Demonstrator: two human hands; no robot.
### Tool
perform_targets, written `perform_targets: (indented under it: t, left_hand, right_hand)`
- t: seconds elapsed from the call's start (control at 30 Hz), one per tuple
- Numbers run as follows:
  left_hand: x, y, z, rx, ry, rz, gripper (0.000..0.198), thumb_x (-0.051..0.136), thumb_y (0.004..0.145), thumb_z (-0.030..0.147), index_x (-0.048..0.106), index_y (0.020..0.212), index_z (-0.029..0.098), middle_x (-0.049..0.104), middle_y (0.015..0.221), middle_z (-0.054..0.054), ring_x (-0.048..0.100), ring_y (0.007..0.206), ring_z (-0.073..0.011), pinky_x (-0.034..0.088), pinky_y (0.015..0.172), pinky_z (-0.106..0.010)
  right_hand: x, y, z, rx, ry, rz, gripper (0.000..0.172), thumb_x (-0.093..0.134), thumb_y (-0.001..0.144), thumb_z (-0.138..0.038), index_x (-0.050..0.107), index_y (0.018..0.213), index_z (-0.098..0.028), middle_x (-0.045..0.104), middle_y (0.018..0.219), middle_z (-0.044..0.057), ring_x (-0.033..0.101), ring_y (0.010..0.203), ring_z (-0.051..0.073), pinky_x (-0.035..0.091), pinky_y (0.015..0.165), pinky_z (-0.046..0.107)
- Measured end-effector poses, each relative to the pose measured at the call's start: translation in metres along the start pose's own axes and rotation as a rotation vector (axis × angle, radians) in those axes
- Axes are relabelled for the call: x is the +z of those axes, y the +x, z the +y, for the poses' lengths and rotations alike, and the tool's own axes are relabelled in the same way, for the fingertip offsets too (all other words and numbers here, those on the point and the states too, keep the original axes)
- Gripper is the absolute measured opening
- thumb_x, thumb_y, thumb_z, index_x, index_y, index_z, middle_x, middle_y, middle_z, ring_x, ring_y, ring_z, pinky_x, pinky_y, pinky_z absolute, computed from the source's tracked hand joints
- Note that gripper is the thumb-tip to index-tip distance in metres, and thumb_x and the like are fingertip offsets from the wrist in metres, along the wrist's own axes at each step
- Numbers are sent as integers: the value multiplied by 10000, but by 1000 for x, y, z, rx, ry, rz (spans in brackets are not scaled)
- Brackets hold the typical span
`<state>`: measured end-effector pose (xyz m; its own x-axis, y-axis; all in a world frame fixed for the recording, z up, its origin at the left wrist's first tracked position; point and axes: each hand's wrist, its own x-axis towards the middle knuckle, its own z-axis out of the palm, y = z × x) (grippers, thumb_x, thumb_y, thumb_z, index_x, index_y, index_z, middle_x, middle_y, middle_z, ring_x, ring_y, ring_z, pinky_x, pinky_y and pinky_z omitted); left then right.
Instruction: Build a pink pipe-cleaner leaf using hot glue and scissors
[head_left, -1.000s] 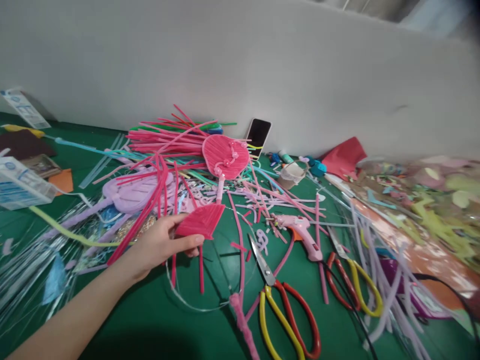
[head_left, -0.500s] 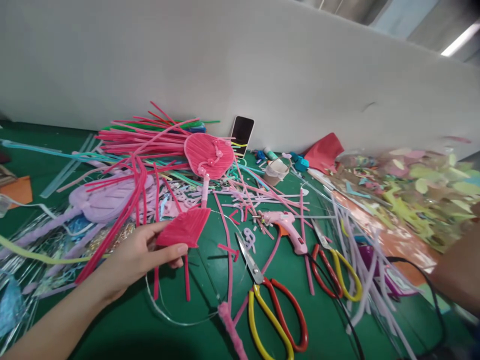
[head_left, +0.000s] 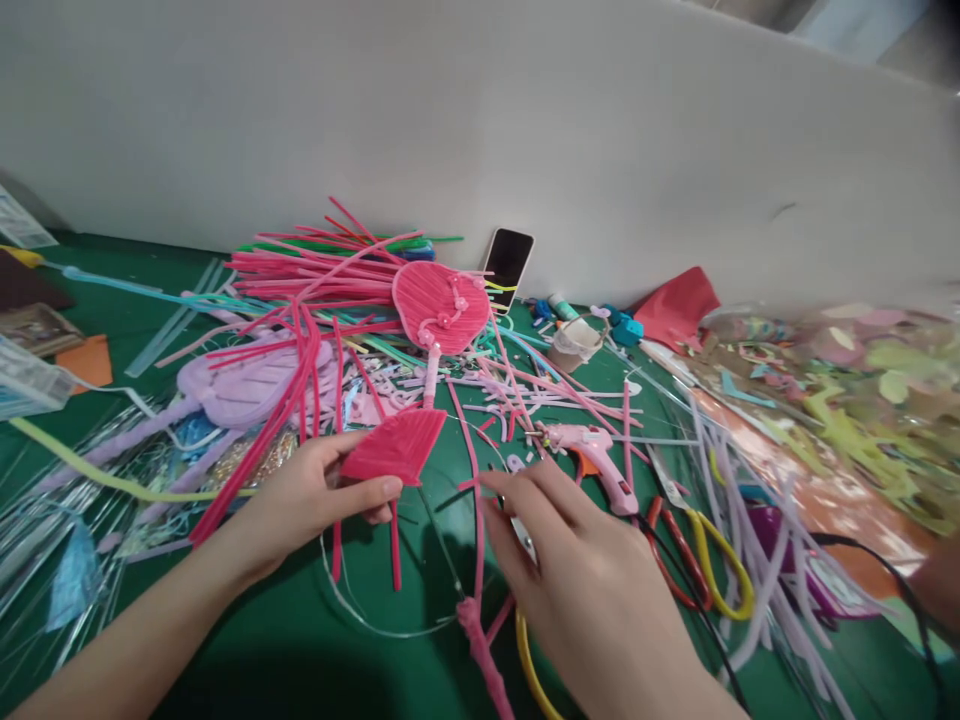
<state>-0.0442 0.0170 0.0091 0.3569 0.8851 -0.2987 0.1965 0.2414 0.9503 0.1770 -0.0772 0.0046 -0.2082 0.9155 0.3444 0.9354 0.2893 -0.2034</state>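
Note:
My left hand [head_left: 311, 500] pinches a small fan-shaped piece made of pink pipe cleaners [head_left: 394, 445] just above the green table [head_left: 285, 620]. Loose pink stems hang below it. My right hand [head_left: 577, 575] lies over the red and yellow scissors [head_left: 529, 650], fingers spread and reaching toward short pink pieces on the table; it hides the blades and most of the handles. A thin wire loop [head_left: 390, 625] lies under both hands. A finished round pink fan [head_left: 441, 305] rests on the pile behind.
A pink glue gun [head_left: 600, 460] lies right of my right hand, with a second pair of scissors [head_left: 701, 570] beyond it. A heap of pink pipe cleaners [head_left: 315, 280], a lilac fan [head_left: 244, 380], a phone [head_left: 508, 265], a small cup [head_left: 574, 345] and cellophane-wrapped shapes [head_left: 862, 420] crowd the table.
My right hand has come in from the right and now covers the red and yellow scissors. My left hand still holds the pink fan piece in about the same spot.

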Motion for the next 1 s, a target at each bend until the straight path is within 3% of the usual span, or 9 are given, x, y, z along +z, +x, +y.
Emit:
perform_targets:
  t: [0.07, 0.17, 0.3, 0.4, 0.5, 0.67, 0.73, 0.8, 1.0]
  left_hand:
    - [-1, 2, -2, 1, -9, -27, 205, 803, 716, 306, 695, 835, 180, 704, 641, 24, 648, 614, -146, 543, 623, -227]
    - [-2, 3, -3, 4, -33, -41, 215, 810, 709, 280, 685, 852, 180, 697, 649, 38, 645, 607, -134, 537, 597, -210]
    - [-1, 4, -3, 4, -50, -38, 180, 806, 721, 264, 669, 789, 170, 692, 638, 45, 634, 596, -112, 522, 579, -181]
    - [-1, 3, -3, -8, -65, -21, 178, 799, 735, 270, 677, 811, 165, 703, 631, 45, 631, 595, -101, 518, 584, -168]
    - [-2, 2, -2, -11, -74, -9, 191, 809, 724, 249, 689, 842, 159, 713, 627, 42, 634, 596, -98, 521, 596, -162]
    - [0, 0, 0, 0, -94, -29, 179, 820, 704, 228, 687, 797, 153, 707, 602, 40, 640, 583, -102, 529, 589, -163]
    - [1, 0, 0, 10, -83, -20, 171, 809, 724, 241, 688, 807, 154, 707, 609, 40, 640, 586, -99, 529, 587, -159]
    - [2, 0, 0, 21, -66, -6, 178, 798, 741, 256, 692, 844, 158, 706, 621, 46, 638, 586, -92, 529, 585, -152]
    - [1, -1, -4, 37, -62, -36, 211, 804, 730, 226, 701, 906, 173, 703, 658, 63, 651, 607, -93, 543, 598, -151]
  right_hand:
    - [-4, 33, 0, -68, -66, -48, 222, 534, 955, -267, 675, 1108, -190, 695, 844, 45, 647, 599, 149, 415, 469, 245]
    - [1, 58, -7, -129, -83, -178, 256, 591, 917, -223, 665, 1159, -184, 700, 807, 32, 645, 562, 151, 369, 446, 242]
    - [11, 63, -13, -144, 23, -244, 174, 565, 917, -153, 720, 931, -229, 655, 770, 8, 637, 587, 130, 375, 470, 221]
    - [1, 54, -7, -118, 243, -120, 183, 563, 921, -157, 730, 915, -232, 655, 800, 8, 624, 587, 109, 444, 531, 212]
    - [-29, 38, 4, -79, 477, 5, 150, 595, 909, -159, 724, 925, -235, 684, 872, 4, 635, 634, 92, 487, 593, 188]
    - [-64, 15, 15, 222, 347, 291, 196, 563, 938, -270, 678, 779, -273, 656, 799, 1, 612, 717, 156, 477, 645, 262]
    - [-53, 15, 11, 132, 233, 304, 151, 637, 889, -300, 702, 756, -269, 648, 880, 33, 593, 793, 194, 480, 713, 317]
    - [-30, 20, 0, 44, 204, 300, 107, 711, 832, -294, 749, 929, -269, 623, 987, 72, 558, 894, 235, 484, 746, 360]
    - [21, 40, -30, 129, 364, 275, 93, 701, 840, -186, 765, 892, -228, 574, 968, 87, 496, 964, 239, 486, 779, 365]
